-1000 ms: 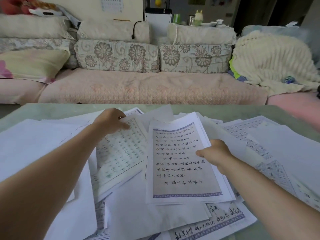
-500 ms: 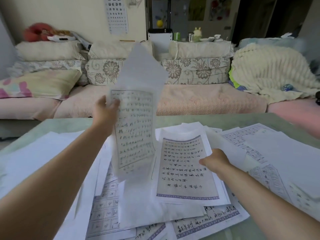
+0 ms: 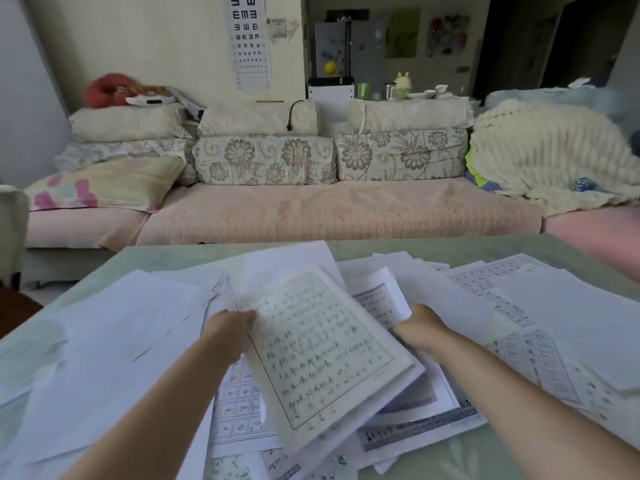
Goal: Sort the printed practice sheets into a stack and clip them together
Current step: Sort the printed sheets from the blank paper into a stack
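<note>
The top practice sheet, one page ruled in a green grid of characters, lies tilted on the gathered stack near the middle of the table, its far corner raised a little off the paper beneath. The left hand pinches that sheet's left edge, fingers curled over it. The right hand sits at the stack's right side, just beside the sheet; its fingers are tucked out of sight among the pages, so its grip cannot be told. Around the two hands, loose sheets cover the table to the left, right and near side, some blank side up, some showing printed grids, overlapping too much to count. Beyond the far edge of the table stands one sofa with two plainly seen flowered back cushions, three plain pillows along its top, one cream blanket heaped at the right and one pink-flowered pillow at the left. One eye chart hangs on the far wall.
</note>
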`<action>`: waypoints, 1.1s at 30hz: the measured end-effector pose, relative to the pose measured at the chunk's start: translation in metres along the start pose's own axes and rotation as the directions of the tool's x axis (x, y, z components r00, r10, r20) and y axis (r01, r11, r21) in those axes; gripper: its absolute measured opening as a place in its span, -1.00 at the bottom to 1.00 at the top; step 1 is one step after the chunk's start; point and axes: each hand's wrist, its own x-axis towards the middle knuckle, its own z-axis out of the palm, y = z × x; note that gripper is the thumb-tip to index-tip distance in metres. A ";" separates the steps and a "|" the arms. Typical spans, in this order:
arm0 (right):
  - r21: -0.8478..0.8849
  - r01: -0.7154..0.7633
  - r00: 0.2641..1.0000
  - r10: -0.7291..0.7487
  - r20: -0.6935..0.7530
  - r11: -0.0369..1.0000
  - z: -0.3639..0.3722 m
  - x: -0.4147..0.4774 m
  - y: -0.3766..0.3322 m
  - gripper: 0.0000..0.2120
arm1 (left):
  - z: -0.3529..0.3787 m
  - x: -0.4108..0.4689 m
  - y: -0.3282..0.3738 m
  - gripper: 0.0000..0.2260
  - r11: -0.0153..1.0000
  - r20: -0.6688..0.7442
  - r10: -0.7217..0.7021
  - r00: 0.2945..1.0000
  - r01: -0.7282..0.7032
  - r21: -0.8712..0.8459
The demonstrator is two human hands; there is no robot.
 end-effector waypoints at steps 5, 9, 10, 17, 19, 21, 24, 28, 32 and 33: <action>-0.353 0.187 0.966 -0.236 -0.101 0.917 0.001 -0.021 -0.024 -0.41 | -0.004 -0.001 -0.017 -0.81 0.984 -0.003 -0.044 0.999 0.043 0.171; -0.163 0.249 0.959 -0.219 0.182 0.955 0.021 -0.034 -0.030 -0.44 | -0.002 -0.015 -0.018 -0.83 0.990 0.169 -0.023 0.985 -0.001 0.139; -0.169 0.259 0.953 -0.223 0.202 0.951 0.026 -0.036 -0.031 -0.42 | -0.002 -0.017 -0.017 -0.85 0.996 0.212 -0.015 0.977 -0.005 0.089; -0.098 0.150 0.986 -0.141 0.090 0.984 0.041 -0.025 -0.034 -0.66 | -0.015 -0.012 -0.022 -0.76 0.990 0.293 0.009 0.956 0.033 -0.136; -0.174 0.134 0.990 -0.125 0.060 0.976 0.040 -0.027 -0.033 -0.75 | -0.018 -0.011 -0.024 -0.67 0.996 0.277 -0.029 0.960 0.052 -0.075; -0.187 0.084 0.996 -0.074 0.057 0.979 0.038 -0.029 -0.034 -0.69 | -0.021 -0.010 -0.026 -0.65 1.000 0.228 -0.015 0.974 0.014 0.004; -0.144 0.007 0.994 0.009 0.112 0.990 0.036 -0.033 -0.036 -0.61 | -0.021 -0.010 -0.029 -0.69 0.985 0.096 0.118 0.988 -0.129 0.117; -0.116 -0.008 0.989 0.026 0.148 0.993 0.030 -0.033 -0.036 -0.63 | -0.014 -0.009 -0.028 -0.63 0.968 0.054 0.137 0.989 -0.145 0.206; -0.077 0.011 0.998 -0.005 0.068 0.997 0.017 -0.025 -0.031 -0.83 | -0.018 0.001 -0.021 -0.70 0.984 0.069 0.079 0.994 -0.089 0.152; -0.041 0.009 0.997 -0.006 0.077 0.999 0.013 -0.025 -0.031 -0.87 | -0.020 0.004 -0.019 -0.76 0.990 0.105 0.063 0.992 -0.076 0.121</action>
